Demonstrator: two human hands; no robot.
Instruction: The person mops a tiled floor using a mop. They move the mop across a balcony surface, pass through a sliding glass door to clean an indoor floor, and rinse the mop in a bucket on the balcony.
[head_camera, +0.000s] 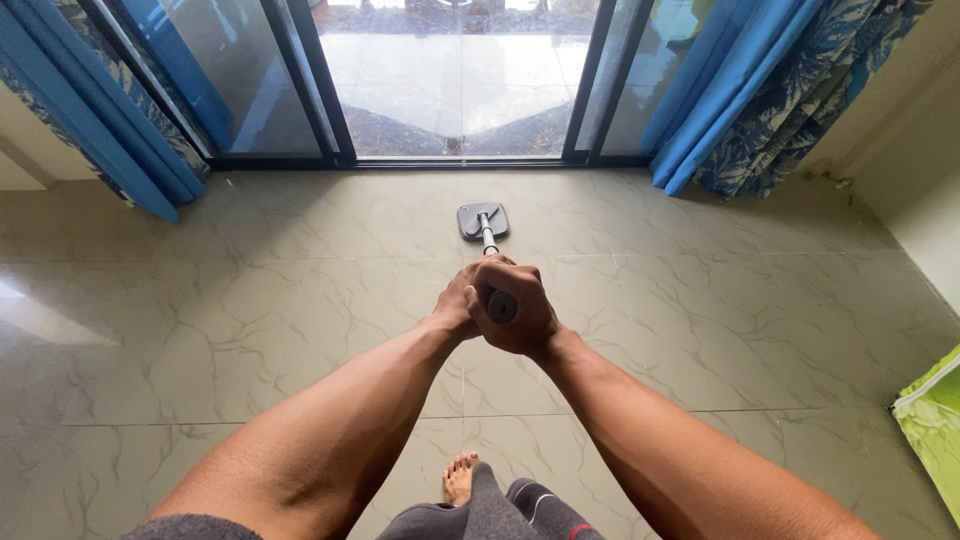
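Observation:
A mop with a dark grey flat head (483, 220) rests on the glossy beige tiled floor (250, 300), its pale handle (489, 241) rising toward me. My right hand (515, 308) is wrapped around the dark top end of the handle. My left hand (455, 303) grips the handle just beside and below it, both hands pressed together. Both forearms stretch out from the bottom of the view. The mop head lies close to the threshold of a sliding glass door (455, 80).
Blue curtains hang at the left (120, 110) and right (760, 90) of the door. My bare foot (459, 478) shows at the bottom. A green cloth edge (935, 420) lies at the right. A wall runs along the right side.

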